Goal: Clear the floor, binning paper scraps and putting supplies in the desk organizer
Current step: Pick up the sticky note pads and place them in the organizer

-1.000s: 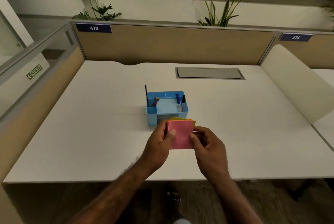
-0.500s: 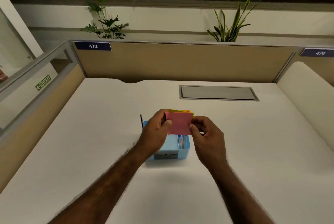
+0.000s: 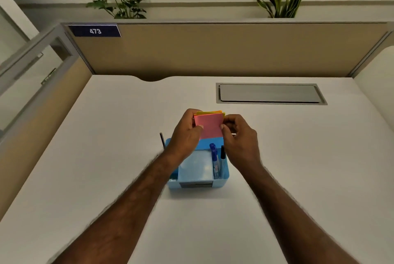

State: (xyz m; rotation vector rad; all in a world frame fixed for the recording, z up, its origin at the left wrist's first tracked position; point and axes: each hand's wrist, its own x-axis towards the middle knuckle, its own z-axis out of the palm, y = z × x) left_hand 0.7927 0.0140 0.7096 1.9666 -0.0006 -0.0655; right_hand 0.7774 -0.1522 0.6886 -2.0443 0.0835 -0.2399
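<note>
A stack of sticky notes (image 3: 211,124), pink in front with yellow and orange behind, is held upright above the far end of a light blue desk organizer (image 3: 199,182). My left hand (image 3: 185,133) pinches the stack's left edge. My right hand (image 3: 239,138) pinches its right edge. The organizer's right slot holds a blue marker (image 3: 214,160) and a black pen (image 3: 222,158). A dark pencil (image 3: 162,140) sticks up from its left corner, where my left wrist hides the rest. The middle compartment shows a bare blue floor.
The organizer stands on a white desk (image 3: 106,157) with a grey cable hatch (image 3: 269,93) at the back right. A tan partition (image 3: 213,50) labelled 473 closes the far side, with plants behind it. A glass panel stands at the left.
Both hands have carried the sticky notes forward from in front of the organizer to above its far end. I have leaned in closer over the desk.
</note>
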